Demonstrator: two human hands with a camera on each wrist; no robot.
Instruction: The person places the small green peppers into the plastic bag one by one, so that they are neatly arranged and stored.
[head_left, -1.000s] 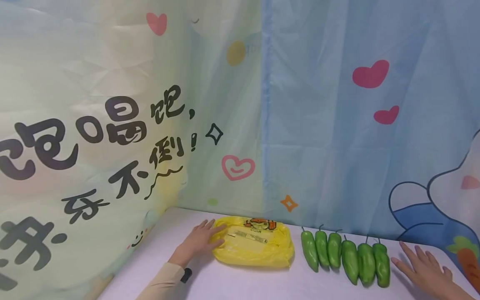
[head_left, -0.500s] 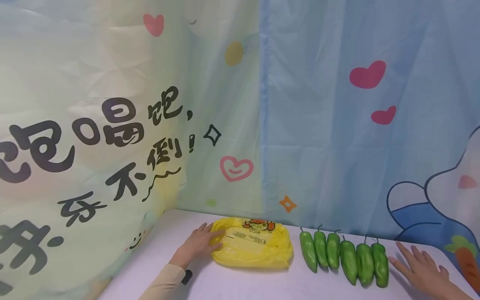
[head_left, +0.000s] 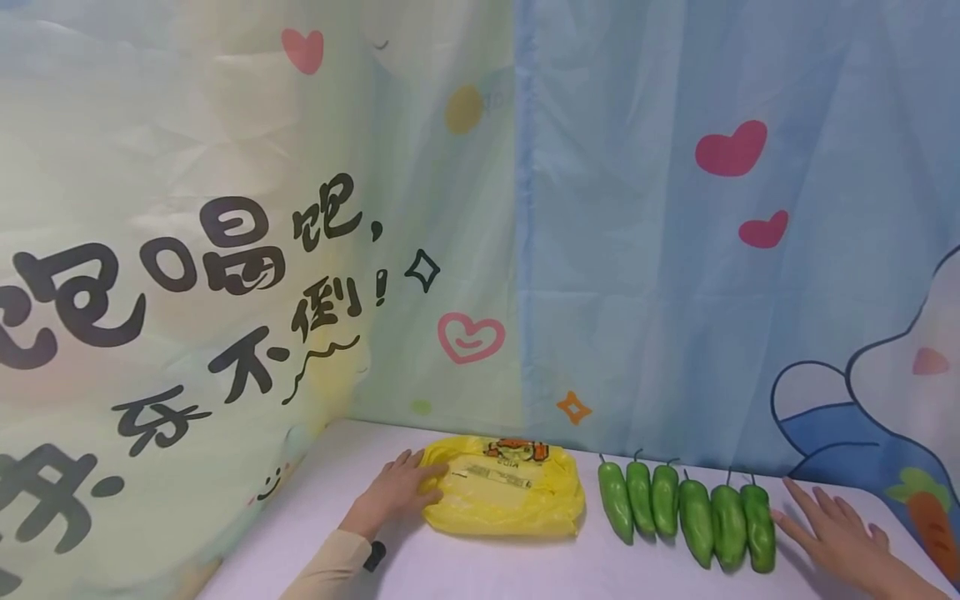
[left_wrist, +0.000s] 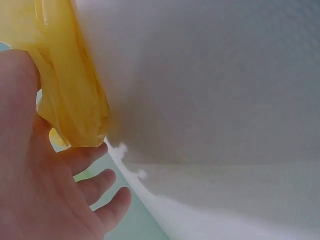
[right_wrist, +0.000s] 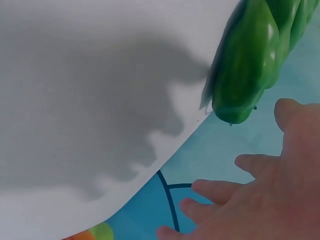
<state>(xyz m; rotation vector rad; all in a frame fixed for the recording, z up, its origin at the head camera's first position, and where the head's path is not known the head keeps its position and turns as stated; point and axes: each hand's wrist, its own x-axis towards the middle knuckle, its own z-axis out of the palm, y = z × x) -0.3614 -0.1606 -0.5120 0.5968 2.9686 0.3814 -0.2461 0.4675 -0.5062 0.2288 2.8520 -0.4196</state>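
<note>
A crumpled yellow plastic bag (head_left: 504,496), wrapped into a flat bundle with a printed cartoon on it, lies on the white table. My left hand (head_left: 397,492) is at its left end, fingers spread. In the left wrist view, the bag's end (left_wrist: 75,95) lies between the thumb and the other fingers; whether they press it I cannot tell. Several green peppers (head_left: 696,521) lie side by side in a row to the right of the bag, stems pointing away. My right hand (head_left: 840,533) hovers with spread fingers beside the rightmost pepper (right_wrist: 242,65), apart from it and holding nothing.
The white table (head_left: 540,571) ends at the back against a blue printed curtain (head_left: 637,250) with hearts and cartoon figures. On the left hangs a pale curtain (head_left: 150,150) with large black lettering.
The view has shifted slightly, so everything sits a little further left. Both hands keep almost the same place beside the bag and the peppers.
</note>
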